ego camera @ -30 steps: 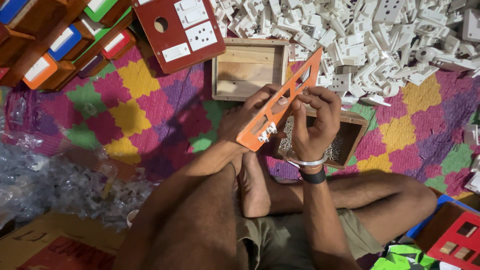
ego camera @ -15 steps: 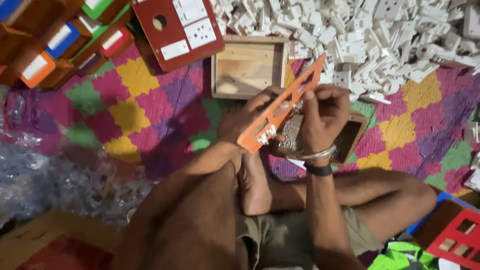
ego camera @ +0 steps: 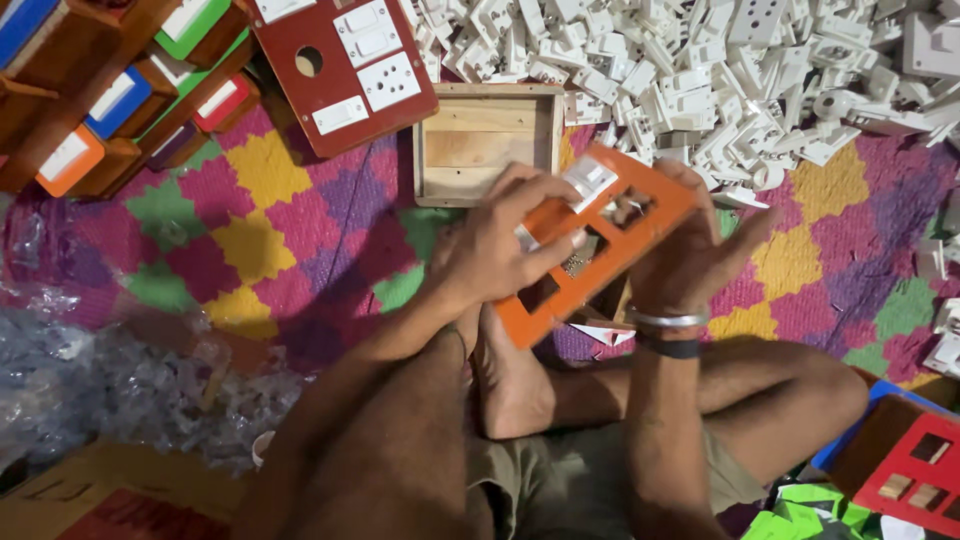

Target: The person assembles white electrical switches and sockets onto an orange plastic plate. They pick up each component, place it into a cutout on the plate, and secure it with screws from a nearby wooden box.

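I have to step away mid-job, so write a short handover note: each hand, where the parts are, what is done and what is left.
Left hand: grips the orange plate from above, fingers over its middle.
Right hand: supports the plate's far end from behind.
Plate: held tilted above the lap; one white switch sits at its upper end, the other cutouts are open.
Nearby: open wooden box just beyond the hands, pile of white parts at the top right.
Done: one switch seated. Left: the open cutouts.
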